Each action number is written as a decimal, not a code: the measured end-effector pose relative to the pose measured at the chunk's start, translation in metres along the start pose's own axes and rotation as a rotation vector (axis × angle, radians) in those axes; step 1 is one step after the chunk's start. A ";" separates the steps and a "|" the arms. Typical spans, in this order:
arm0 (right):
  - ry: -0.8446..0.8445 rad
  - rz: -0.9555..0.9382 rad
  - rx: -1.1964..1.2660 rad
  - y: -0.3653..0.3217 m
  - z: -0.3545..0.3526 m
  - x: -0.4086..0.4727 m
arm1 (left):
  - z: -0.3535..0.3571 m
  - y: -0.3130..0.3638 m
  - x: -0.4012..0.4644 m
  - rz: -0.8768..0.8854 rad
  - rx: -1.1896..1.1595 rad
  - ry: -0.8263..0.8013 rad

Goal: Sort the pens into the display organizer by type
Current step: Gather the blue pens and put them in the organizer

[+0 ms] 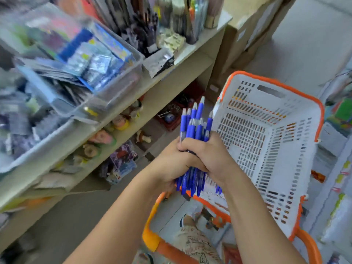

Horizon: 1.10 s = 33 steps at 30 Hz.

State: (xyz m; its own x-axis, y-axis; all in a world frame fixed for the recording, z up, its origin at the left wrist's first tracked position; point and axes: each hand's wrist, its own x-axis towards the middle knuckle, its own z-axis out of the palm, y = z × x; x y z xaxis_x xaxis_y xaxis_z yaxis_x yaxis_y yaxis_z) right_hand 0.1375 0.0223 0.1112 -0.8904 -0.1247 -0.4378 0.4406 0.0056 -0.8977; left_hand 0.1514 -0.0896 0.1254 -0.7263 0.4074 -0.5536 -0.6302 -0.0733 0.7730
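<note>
A thick bundle of blue pens (195, 128) stands upright in the middle of the view, tips pointing up and away. My left hand (169, 164) and my right hand (207, 155) both grip the bundle around its middle, fingers curled round it, pressed together. The lower ends of the pens stick out below my hands. A display organizer (150, 29) with dark upright pens stands on the shelf top at the upper middle, blurred. The bundle hovers beside a white basket (297, 119) with an orange rim.
Clear plastic bins (118, 82) of packaged stationery fill the shelf top on the left. Lower shelves (106, 141) hold small toys and packets. Cardboard boxes (245, 40) stand at the back. An orange handle (152, 239) curves below my arms.
</note>
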 end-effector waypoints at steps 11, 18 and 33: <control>-0.388 -0.097 -0.285 -0.020 0.325 -0.095 | -0.198 -0.036 -0.274 0.264 -0.218 0.491; -0.579 0.086 -0.015 -0.012 0.482 -0.152 | -0.289 -0.054 -0.400 0.379 -0.391 0.610; -0.509 -0.163 -0.075 -0.048 0.575 -0.071 | -0.387 -0.037 -0.403 0.279 -0.333 0.742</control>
State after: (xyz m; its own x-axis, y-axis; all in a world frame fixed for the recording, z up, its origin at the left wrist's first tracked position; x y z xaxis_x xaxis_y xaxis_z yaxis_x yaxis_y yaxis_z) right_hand 0.2448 -0.5398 0.2143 -0.7703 -0.5950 -0.2295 0.2750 0.0147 -0.9613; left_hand 0.3607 -0.6031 0.2001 -0.7848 -0.3576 -0.5062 -0.3652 -0.3930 0.8439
